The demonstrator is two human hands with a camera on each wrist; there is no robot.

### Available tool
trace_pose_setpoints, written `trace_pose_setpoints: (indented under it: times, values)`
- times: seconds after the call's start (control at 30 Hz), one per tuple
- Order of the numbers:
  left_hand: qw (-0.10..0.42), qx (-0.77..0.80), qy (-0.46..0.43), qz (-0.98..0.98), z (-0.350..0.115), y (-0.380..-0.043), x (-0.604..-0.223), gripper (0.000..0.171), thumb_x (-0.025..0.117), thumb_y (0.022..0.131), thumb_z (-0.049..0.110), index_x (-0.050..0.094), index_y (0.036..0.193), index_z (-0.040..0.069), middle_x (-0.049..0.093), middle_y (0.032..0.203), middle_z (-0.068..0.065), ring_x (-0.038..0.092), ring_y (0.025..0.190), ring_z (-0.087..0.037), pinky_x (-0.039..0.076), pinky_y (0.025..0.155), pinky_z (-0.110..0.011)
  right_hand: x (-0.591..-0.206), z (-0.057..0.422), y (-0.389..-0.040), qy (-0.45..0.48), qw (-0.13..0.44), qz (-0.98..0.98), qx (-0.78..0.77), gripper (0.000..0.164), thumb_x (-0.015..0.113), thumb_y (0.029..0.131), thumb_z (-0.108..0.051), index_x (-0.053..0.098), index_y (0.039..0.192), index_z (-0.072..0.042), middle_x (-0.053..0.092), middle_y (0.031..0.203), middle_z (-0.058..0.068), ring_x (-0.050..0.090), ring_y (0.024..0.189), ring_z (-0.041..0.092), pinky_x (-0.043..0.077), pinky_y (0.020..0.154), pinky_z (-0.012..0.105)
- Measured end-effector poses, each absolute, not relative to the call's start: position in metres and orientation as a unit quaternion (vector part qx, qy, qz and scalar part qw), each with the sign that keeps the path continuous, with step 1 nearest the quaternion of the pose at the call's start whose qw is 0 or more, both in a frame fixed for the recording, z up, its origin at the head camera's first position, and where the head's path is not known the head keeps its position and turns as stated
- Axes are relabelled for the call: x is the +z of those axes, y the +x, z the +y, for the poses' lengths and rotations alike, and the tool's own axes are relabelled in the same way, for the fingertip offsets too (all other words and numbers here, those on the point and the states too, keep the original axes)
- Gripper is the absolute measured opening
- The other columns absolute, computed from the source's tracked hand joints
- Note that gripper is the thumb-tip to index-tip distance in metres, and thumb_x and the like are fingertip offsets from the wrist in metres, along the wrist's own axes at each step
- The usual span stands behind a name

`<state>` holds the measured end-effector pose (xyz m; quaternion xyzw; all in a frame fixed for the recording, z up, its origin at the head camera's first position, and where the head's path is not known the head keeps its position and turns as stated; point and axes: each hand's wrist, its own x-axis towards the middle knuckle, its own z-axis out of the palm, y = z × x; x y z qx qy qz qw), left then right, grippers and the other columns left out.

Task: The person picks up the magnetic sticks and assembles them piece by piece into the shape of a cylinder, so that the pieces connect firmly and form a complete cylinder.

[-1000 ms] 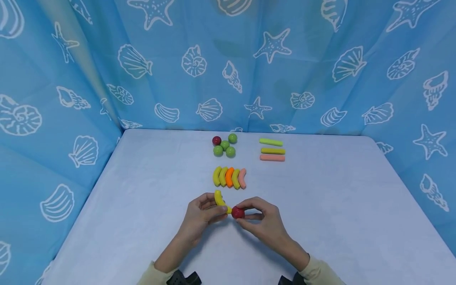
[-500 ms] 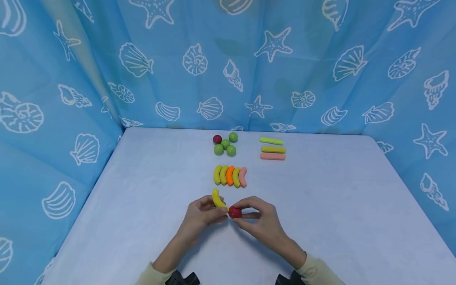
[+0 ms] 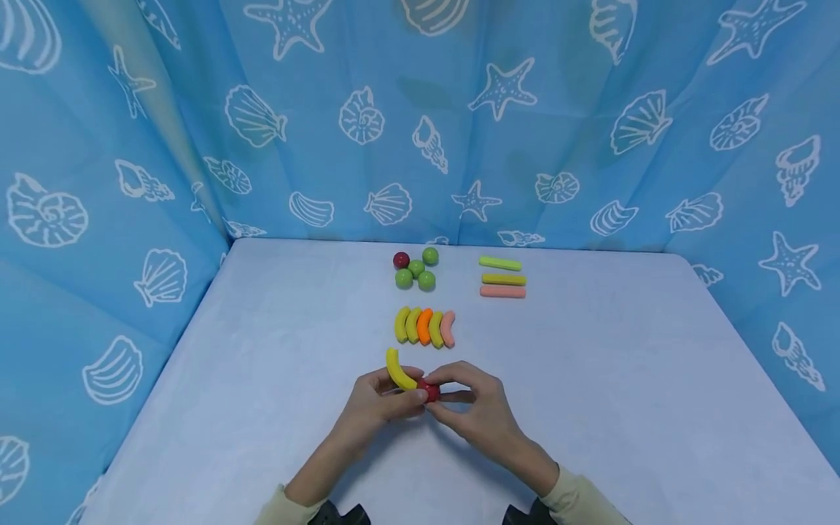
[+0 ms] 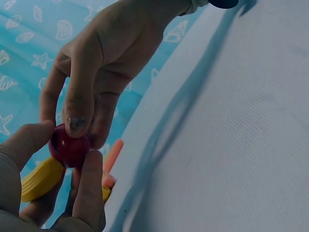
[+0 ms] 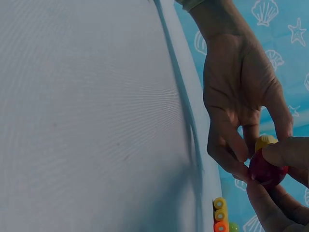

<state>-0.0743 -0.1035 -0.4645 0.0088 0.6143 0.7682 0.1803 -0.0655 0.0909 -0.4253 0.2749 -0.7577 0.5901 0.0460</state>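
Observation:
A glossy red ball (image 3: 429, 392) is between both hands above the table, against one end of a yellow banana-shaped piece (image 3: 397, 368). With thumb and finger, my left hand (image 3: 374, 405) pinches the ball; the yellow piece rises past its fingers. From the other side, my right hand (image 3: 482, 401) pinches the same ball. In the left wrist view, fingers from both hands surround the red ball (image 4: 70, 146), and the yellow piece (image 4: 42, 180) extends left from it. In the right wrist view only a small part of the yellow piece (image 5: 265, 141) shows behind the ball (image 5: 267, 170).
Ahead of the hands lies a row of curved pieces, mostly yellow, with an orange piece (image 3: 424, 327) and a pink one (image 3: 448, 329). Farther back are several green balls (image 3: 426, 281) and a dark red ball (image 3: 401, 260). Three straight sticks (image 3: 503, 279) lie right of them.
The red ball and right hand have shifted slightly left. My left thumb and fingers have moved from the yellow piece's end onto the ball, and the yellow piece has shifted left.

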Motion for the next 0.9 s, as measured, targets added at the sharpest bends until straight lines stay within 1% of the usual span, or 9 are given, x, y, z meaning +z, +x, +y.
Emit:
trace_pose_setpoints:
  times: [0.17, 0.33, 0.4, 0.47, 0.57, 0.67, 0.73, 0.9]
  values:
    - [0.179, 0.772, 0.005, 0.609, -0.104, -0.076, -0.464, 0.043, 0.081, 0.086, 0.017, 0.064, 0.121, -0.001, 0.067, 0.115, -0.016, 0.07, 0.098, -0.027, 0.056, 0.087, -0.04, -0.43, 0.088, -0.069, 0.292, 0.053, -0.76, 0.578, 0.037, 0.079, 0.074, 0.017, 0.069, 0.106, 0.002, 0.068, 0.105, 0.016, 0.067, 0.096, 0.03, 0.06, 0.072, 0.042]
    - [0.182, 0.767, -0.01, 0.615, -0.106, -0.078, -0.464, 0.04, 0.081, 0.086, 0.018, 0.066, 0.119, -0.001, 0.067, 0.112, -0.014, 0.07, 0.097, -0.025, 0.057, 0.087, -0.038, -0.447, 0.088, -0.078, 0.298, 0.059, -0.769, 0.562, 0.04, 0.082, 0.076, 0.009, 0.07, 0.11, -0.007, 0.068, 0.108, 0.005, 0.067, 0.098, 0.023, 0.06, 0.072, 0.036]
    - [0.183, 0.765, -0.016, 0.617, -0.107, -0.079, -0.463, 0.04, 0.081, 0.086, 0.018, 0.066, 0.118, 0.0, 0.067, 0.113, -0.014, 0.07, 0.097, -0.025, 0.057, 0.086, -0.038, -0.452, 0.09, -0.081, 0.302, 0.054, -0.772, 0.556, 0.041, 0.083, 0.077, 0.004, 0.07, 0.113, -0.011, 0.067, 0.11, 0.0, 0.066, 0.1, 0.019, 0.06, 0.073, 0.032]
    - [0.182, 0.763, -0.02, 0.62, -0.108, -0.08, -0.463, 0.041, 0.081, 0.086, 0.018, 0.066, 0.119, -0.001, 0.066, 0.115, -0.015, 0.069, 0.098, -0.025, 0.057, 0.086, -0.038, -0.454, 0.093, -0.084, 0.304, 0.044, -0.776, 0.55, 0.043, 0.084, 0.078, 0.001, 0.069, 0.116, -0.013, 0.067, 0.112, -0.003, 0.066, 0.102, 0.018, 0.059, 0.075, 0.031]
    - [0.18, 0.759, -0.026, 0.625, -0.11, -0.081, -0.463, 0.043, 0.081, 0.085, 0.017, 0.065, 0.121, -0.002, 0.064, 0.117, -0.016, 0.069, 0.1, -0.026, 0.057, 0.086, -0.038, -0.454, 0.099, -0.088, 0.3, 0.024, -0.782, 0.546, 0.044, 0.083, 0.079, 0.001, 0.068, 0.118, -0.011, 0.067, 0.114, 0.001, 0.066, 0.105, 0.021, 0.059, 0.076, 0.032]
    - [0.179, 0.753, -0.031, 0.633, -0.112, -0.081, -0.463, 0.046, 0.081, 0.086, 0.018, 0.064, 0.123, -0.004, 0.064, 0.118, -0.016, 0.069, 0.101, -0.027, 0.057, 0.086, -0.037, -0.456, 0.106, -0.093, 0.283, 0.011, -0.79, 0.544, 0.039, 0.08, 0.082, 0.0, 0.067, 0.118, -0.007, 0.067, 0.113, 0.008, 0.066, 0.105, 0.025, 0.059, 0.077, 0.033]
    - [0.179, 0.75, -0.036, 0.636, -0.113, -0.081, -0.463, 0.047, 0.081, 0.086, 0.018, 0.063, 0.123, -0.004, 0.063, 0.118, -0.016, 0.068, 0.1, -0.026, 0.057, 0.086, -0.037, -0.457, 0.109, -0.098, 0.27, 0.014, -0.796, 0.542, 0.034, 0.078, 0.084, -0.001, 0.067, 0.116, -0.005, 0.068, 0.112, 0.012, 0.066, 0.103, 0.027, 0.059, 0.077, 0.031]
    - [0.183, 0.744, -0.048, 0.641, -0.116, -0.08, -0.464, 0.044, 0.081, 0.085, 0.016, 0.064, 0.121, -0.003, 0.063, 0.117, -0.015, 0.068, 0.099, -0.025, 0.057, 0.085, -0.036, -0.459, 0.114, -0.111, 0.231, 0.045, -0.826, 0.512, 0.029, 0.077, 0.087, -0.003, 0.068, 0.114, -0.004, 0.069, 0.109, 0.012, 0.067, 0.099, 0.023, 0.058, 0.075, 0.027]
